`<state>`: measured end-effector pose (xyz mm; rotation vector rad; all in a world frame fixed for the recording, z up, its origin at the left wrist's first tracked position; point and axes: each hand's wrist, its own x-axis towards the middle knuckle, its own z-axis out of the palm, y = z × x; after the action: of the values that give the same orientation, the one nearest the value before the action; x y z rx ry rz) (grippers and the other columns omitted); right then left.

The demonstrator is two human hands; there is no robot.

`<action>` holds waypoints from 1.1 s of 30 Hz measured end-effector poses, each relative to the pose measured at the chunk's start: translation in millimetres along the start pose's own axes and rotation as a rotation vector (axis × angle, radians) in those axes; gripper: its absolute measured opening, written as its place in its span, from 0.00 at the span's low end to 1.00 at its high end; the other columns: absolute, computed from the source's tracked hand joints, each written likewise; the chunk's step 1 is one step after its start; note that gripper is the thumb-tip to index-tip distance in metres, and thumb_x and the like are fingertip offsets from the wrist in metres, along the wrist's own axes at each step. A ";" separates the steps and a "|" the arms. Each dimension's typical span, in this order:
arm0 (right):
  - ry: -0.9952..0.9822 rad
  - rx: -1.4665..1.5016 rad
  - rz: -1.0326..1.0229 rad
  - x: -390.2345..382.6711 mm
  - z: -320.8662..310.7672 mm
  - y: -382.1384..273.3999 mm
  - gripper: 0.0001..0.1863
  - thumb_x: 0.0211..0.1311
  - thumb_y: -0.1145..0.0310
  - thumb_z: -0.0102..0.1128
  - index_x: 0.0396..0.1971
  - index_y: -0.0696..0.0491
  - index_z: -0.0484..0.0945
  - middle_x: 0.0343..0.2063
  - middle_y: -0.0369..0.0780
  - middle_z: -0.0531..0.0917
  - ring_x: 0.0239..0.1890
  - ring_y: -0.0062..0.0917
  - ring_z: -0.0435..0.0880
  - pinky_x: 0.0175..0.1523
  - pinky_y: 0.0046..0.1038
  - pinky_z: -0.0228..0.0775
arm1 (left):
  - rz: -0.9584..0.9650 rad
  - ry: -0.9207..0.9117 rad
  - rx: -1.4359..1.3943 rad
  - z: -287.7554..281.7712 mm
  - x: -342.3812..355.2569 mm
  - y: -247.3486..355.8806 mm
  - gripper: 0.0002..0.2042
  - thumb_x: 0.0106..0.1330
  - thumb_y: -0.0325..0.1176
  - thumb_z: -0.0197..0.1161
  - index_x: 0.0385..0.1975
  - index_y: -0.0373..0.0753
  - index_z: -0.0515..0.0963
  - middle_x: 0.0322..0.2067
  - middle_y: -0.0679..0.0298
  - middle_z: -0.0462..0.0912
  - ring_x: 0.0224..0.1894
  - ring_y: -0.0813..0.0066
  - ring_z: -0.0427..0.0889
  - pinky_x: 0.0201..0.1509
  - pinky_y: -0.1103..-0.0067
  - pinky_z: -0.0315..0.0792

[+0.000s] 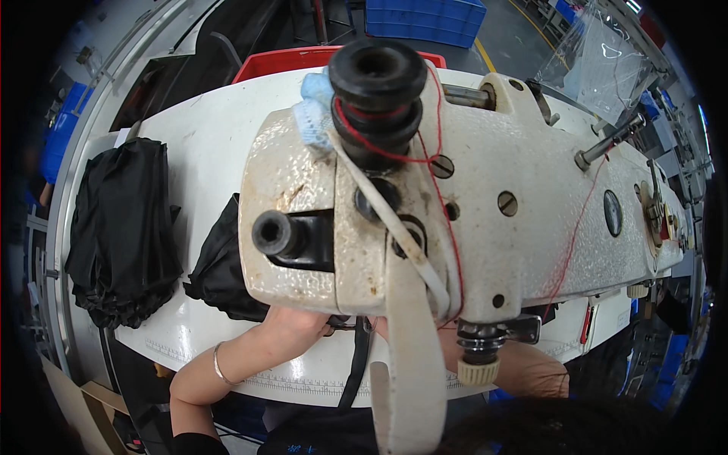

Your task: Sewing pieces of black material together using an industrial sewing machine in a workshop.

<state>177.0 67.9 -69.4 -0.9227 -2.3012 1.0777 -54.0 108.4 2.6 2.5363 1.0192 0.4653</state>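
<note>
The white head of a sewing machine [364,250] fills the middle and covers much of my hands. My left hand [297,327] is beside its lower left end, closed, with a bangle on the wrist. A small dark piece shows at its curled fingers; its kind is unclear. My right hand [381,327] is almost wholly behind the machine, with only a bit of skin showing, so its fingers are hidden. Between the hands a narrow black strap [355,368] runs down over the table's front edge. Black fabric [227,269] lies partly under the machine, left of my left hand.
A stack of black fabric pieces [125,227] lies on the white table [201,144] at the left. Red thread [447,235] runs over the machine, and a pale strap [413,364] hangs in front. Red [292,62] and blue crates [425,19] stand behind.
</note>
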 end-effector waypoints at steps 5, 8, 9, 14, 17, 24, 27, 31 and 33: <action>0.084 -0.095 -0.043 4.3 -6.8 -7.7 0.11 0.57 0.71 0.53 0.39 0.55 0.78 0.32 0.45 0.82 0.38 0.37 0.83 0.44 0.34 0.74 | 0.001 0.046 -0.019 4.0 3.3 3.2 0.17 0.43 0.21 0.65 0.38 0.33 0.80 0.36 0.52 0.81 0.41 0.50 0.81 0.45 0.63 0.75; 0.120 -0.083 0.054 5.7 -13.8 -16.4 0.12 0.54 0.70 0.57 0.40 0.54 0.78 0.30 0.45 0.82 0.36 0.36 0.83 0.43 0.34 0.74 | 0.022 0.121 -0.033 8.5 4.7 4.2 0.22 0.38 0.18 0.64 0.39 0.34 0.80 0.33 0.54 0.80 0.37 0.51 0.81 0.42 0.64 0.75; 0.173 -0.217 0.026 5.8 -17.3 -18.9 0.13 0.53 0.70 0.58 0.40 0.55 0.78 0.30 0.45 0.82 0.36 0.35 0.83 0.42 0.34 0.74 | 0.031 0.137 -0.020 9.2 5.3 4.5 0.21 0.38 0.18 0.64 0.39 0.34 0.80 0.33 0.54 0.80 0.37 0.51 0.81 0.42 0.64 0.75; 0.144 -0.408 -0.153 6.3 -28.7 -26.4 0.16 0.52 0.72 0.58 0.44 0.54 0.78 0.33 0.44 0.83 0.37 0.29 0.84 0.44 0.30 0.74 | 0.037 0.146 0.043 9.0 7.9 10.5 0.20 0.39 0.19 0.63 0.38 0.33 0.80 0.34 0.53 0.80 0.39 0.52 0.80 0.43 0.63 0.75; 0.198 -0.476 -0.207 5.4 -26.9 -27.3 0.18 0.53 0.74 0.56 0.47 0.56 0.78 0.37 0.42 0.84 0.41 0.25 0.83 0.49 0.28 0.73 | 0.055 0.134 0.085 10.0 7.5 15.0 0.18 0.41 0.20 0.63 0.37 0.33 0.80 0.36 0.53 0.79 0.39 0.53 0.79 0.43 0.63 0.74; 0.216 -0.248 -0.148 4.5 -22.4 -33.4 0.19 0.57 0.75 0.60 0.51 0.57 0.76 0.47 0.41 0.82 0.50 0.22 0.79 0.57 0.29 0.70 | 0.111 0.172 0.150 22.5 -2.9 8.1 0.17 0.43 0.25 0.62 0.37 0.32 0.81 0.38 0.56 0.79 0.40 0.59 0.78 0.42 0.67 0.75; 0.046 -0.646 -0.221 0.5 -32.5 -40.3 0.20 0.59 0.74 0.61 0.53 0.56 0.74 0.51 0.41 0.80 0.52 0.23 0.78 0.59 0.29 0.68 | 0.137 0.230 0.185 26.8 -5.9 9.0 0.19 0.42 0.26 0.62 0.39 0.33 0.81 0.40 0.57 0.79 0.40 0.61 0.79 0.41 0.68 0.75; 0.207 -0.607 -0.248 7.0 -29.6 -40.7 0.14 0.59 0.74 0.57 0.44 0.60 0.80 0.38 0.38 0.81 0.40 0.25 0.80 0.48 0.29 0.69 | 0.215 0.274 0.281 25.7 -2.0 9.2 0.17 0.43 0.27 0.62 0.37 0.35 0.81 0.39 0.57 0.79 0.41 0.61 0.79 0.41 0.68 0.76; 0.237 -0.795 -0.283 9.8 -23.4 -35.0 0.14 0.59 0.74 0.55 0.45 0.59 0.81 0.36 0.38 0.82 0.37 0.25 0.80 0.47 0.30 0.70 | 0.190 0.237 0.260 23.6 3.3 3.1 0.16 0.44 0.27 0.62 0.36 0.35 0.81 0.39 0.57 0.79 0.42 0.60 0.79 0.43 0.67 0.76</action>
<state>171.4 70.1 -26.5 -0.8754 -2.5561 -0.0980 -39.7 103.7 -16.3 2.8796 0.9770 0.7456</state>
